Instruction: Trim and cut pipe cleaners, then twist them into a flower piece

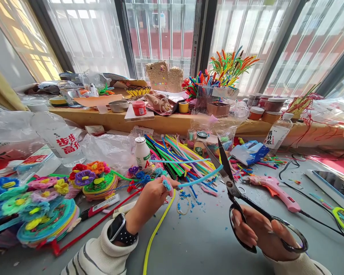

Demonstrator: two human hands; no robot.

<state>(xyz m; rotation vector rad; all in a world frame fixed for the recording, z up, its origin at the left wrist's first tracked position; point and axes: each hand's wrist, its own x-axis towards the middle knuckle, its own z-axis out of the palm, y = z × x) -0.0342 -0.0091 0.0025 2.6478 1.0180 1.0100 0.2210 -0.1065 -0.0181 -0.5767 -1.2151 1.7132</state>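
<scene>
My left hand (151, 200) is closed in a pinch on a light blue pipe cleaner (202, 177), with a small blue and pink coil at the fingertips. The pipe cleaner stretches right into the open blades of black-handled scissors (227, 173). My right hand (260, 233) grips the scissors by their loops, palm up, blades pointing up and left. A black smartwatch (119, 231) sits on my left wrist. Blue snippets (189, 198) lie on the grey table below the blades.
A pile of coloured pipe cleaners (174, 154) lies behind. Finished flower pieces (43, 206) fill the left side. A pink glue gun (275, 189) lies right, a tablet (332, 185) far right. A yellow pipe cleaner (157, 229) and a small white bottle (141, 152) are near.
</scene>
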